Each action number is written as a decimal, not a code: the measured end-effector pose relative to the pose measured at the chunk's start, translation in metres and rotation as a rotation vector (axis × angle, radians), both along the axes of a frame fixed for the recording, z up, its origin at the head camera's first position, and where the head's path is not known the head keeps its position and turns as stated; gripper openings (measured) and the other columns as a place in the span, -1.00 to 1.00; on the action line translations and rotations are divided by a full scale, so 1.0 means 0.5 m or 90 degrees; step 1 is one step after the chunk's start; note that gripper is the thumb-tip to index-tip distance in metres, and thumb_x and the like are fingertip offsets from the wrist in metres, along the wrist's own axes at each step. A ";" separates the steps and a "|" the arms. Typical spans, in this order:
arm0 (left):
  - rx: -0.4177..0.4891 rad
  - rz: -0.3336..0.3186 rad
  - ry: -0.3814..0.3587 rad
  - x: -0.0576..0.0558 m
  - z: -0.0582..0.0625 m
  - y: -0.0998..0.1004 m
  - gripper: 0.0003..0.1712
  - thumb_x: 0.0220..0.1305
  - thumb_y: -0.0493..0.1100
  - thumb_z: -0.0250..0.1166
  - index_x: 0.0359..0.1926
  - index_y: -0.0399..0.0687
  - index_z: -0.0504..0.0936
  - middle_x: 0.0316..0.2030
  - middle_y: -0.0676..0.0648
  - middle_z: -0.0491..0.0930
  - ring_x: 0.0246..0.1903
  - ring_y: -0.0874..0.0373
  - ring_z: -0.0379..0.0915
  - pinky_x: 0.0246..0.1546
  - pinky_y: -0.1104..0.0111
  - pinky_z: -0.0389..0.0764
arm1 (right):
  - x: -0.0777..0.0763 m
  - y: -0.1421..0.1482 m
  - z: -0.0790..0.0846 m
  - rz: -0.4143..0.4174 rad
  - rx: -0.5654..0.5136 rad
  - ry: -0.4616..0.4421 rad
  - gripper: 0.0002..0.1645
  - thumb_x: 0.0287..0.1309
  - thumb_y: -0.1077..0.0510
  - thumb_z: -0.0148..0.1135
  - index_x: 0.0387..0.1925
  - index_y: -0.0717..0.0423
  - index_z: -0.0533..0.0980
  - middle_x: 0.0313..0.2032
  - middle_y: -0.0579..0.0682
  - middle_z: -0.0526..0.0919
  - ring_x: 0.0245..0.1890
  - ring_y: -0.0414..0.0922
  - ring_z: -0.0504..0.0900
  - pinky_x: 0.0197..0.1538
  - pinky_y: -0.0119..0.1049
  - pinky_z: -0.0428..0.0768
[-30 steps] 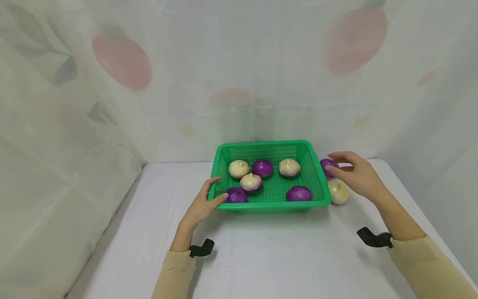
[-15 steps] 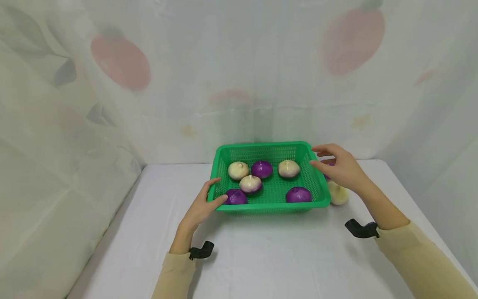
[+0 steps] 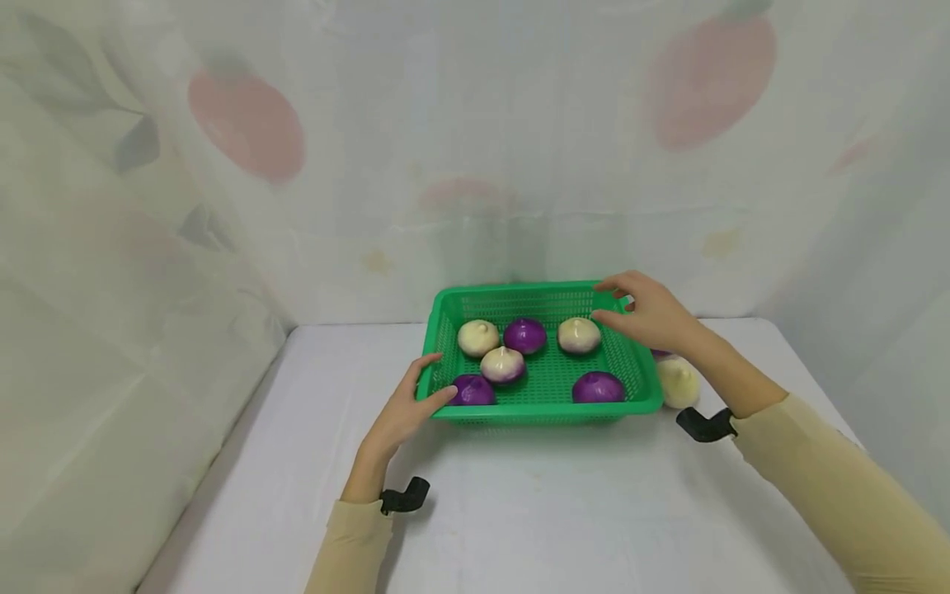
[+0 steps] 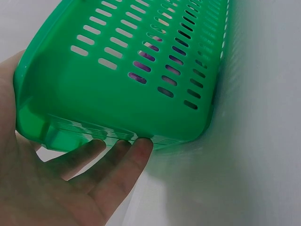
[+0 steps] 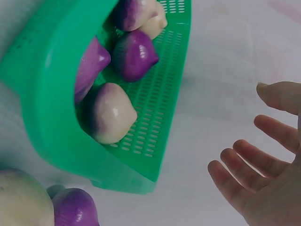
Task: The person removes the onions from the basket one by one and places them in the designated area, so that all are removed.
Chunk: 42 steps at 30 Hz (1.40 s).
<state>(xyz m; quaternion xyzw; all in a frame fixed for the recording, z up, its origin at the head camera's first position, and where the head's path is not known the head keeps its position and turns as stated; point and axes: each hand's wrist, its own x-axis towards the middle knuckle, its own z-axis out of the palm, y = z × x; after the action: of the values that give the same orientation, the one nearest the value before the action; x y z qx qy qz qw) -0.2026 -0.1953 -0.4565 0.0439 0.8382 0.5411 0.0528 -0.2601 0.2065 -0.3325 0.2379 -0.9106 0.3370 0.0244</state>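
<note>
Taking the green basket [image 3: 549,409] as a clock face, with twelve at the far edge, I see the left hand [image 3: 397,417] gripping the rim near eight, thumb at the front lip and fingers [image 4: 124,172] spread against the outer wall. The right hand [image 3: 646,313] hovers around two o'clock with its fingers loosely bent, holding nothing; the right wrist view shows it apart from the basket.

I'd say the left hand does best just steadying that corner, without tipping it. The right should stay high enough to clear the rim, with fingers wide enough to cup a rounded side rather than pinch the slippery point.

Six turnips sit in the basket: pale ones at ten [image 3: 478,338], nine [image 3: 503,365] and one [image 3: 579,336], purple ones at eleven [image 3: 524,337], eight [image 3: 472,390] and four [image 3: 598,388]. Just outside, around three to four, a pale turnip [image 3: 679,382] and a purple one [image 5: 75,209] lie side by side on the white table [image 3: 534,511].

All are squat and round with small peaked tops, glossy enough to look moulded. The basket seems thin plastic, smooth-lipped and slotted.
</note>
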 end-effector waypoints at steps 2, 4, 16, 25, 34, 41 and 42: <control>0.000 -0.001 -0.002 0.000 0.003 0.000 -0.20 0.35 0.15 0.36 0.50 0.41 0.18 0.56 -0.06 0.02 0.53 -0.15 -0.10 0.37 -0.31 0.05 | -0.011 -0.004 0.001 0.003 0.015 0.000 -0.44 0.36 0.03 0.30 0.25 0.26 0.47 0.21 0.25 0.47 0.16 0.20 0.48 0.15 0.16 0.51; 0.004 0.000 -0.005 0.000 0.005 0.000 -0.21 0.35 0.14 0.36 0.49 0.42 0.19 0.55 -0.06 0.03 0.52 -0.15 -0.08 0.37 -0.30 0.06 | -0.023 -0.009 -0.004 0.007 0.032 0.005 -0.43 0.35 0.02 0.31 0.25 0.26 0.48 0.20 0.27 0.47 0.14 0.20 0.48 0.14 0.15 0.51; 0.013 0.004 -0.024 0.004 0.000 -0.001 -0.18 0.30 0.23 0.38 0.47 0.48 0.19 0.48 -0.11 0.15 0.41 -0.14 0.14 0.32 -0.22 0.21 | -0.073 -0.027 -0.071 0.070 0.167 0.029 -0.41 0.32 0.02 0.31 0.25 0.27 0.50 0.21 0.36 0.47 0.26 0.33 0.41 0.26 0.27 0.39; 0.011 0.003 -0.014 0.005 0.001 0.002 -0.20 0.33 0.18 0.37 0.48 0.44 0.20 0.51 -0.11 0.12 0.45 -0.14 0.08 0.34 -0.26 0.16 | -0.099 -0.030 -0.116 0.081 0.238 0.014 -0.38 0.30 0.02 0.30 0.31 0.20 0.48 0.25 0.35 0.46 0.30 0.36 0.36 0.24 0.34 0.38; 0.005 0.014 -0.006 0.004 0.002 -0.001 -0.19 0.28 0.25 0.38 0.46 0.50 0.22 0.49 -0.11 0.16 0.43 -0.14 0.12 0.32 -0.27 0.19 | -0.110 -0.038 -0.130 0.106 0.286 0.020 -0.38 0.26 0.04 0.35 0.30 0.19 0.50 0.25 0.34 0.45 0.28 0.37 0.37 0.20 0.34 0.42; 0.004 0.018 -0.010 0.007 0.005 0.002 -0.21 0.30 0.21 0.38 0.46 0.49 0.23 0.50 -0.09 0.15 0.44 -0.14 0.09 0.33 -0.27 0.17 | -0.106 -0.047 -0.150 0.139 0.346 0.022 -0.33 0.29 0.02 0.34 0.37 0.14 0.44 0.30 0.31 0.40 0.28 0.36 0.36 0.14 0.30 0.50; 0.004 0.018 -0.010 0.008 0.005 0.003 -0.22 0.31 0.20 0.38 0.45 0.50 0.24 0.50 -0.10 0.16 0.44 -0.14 0.10 0.33 -0.26 0.18 | -0.106 -0.047 -0.154 0.138 0.351 0.023 -0.32 0.29 0.02 0.34 0.38 0.13 0.43 0.32 0.32 0.39 0.29 0.37 0.35 0.15 0.31 0.48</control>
<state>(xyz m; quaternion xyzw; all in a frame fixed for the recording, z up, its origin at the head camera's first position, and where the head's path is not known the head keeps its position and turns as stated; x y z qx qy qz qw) -0.1988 -0.1940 -0.4540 0.0280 0.8367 0.5445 0.0514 -0.3134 0.1828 -0.4093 0.3370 -0.9366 0.0736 -0.0612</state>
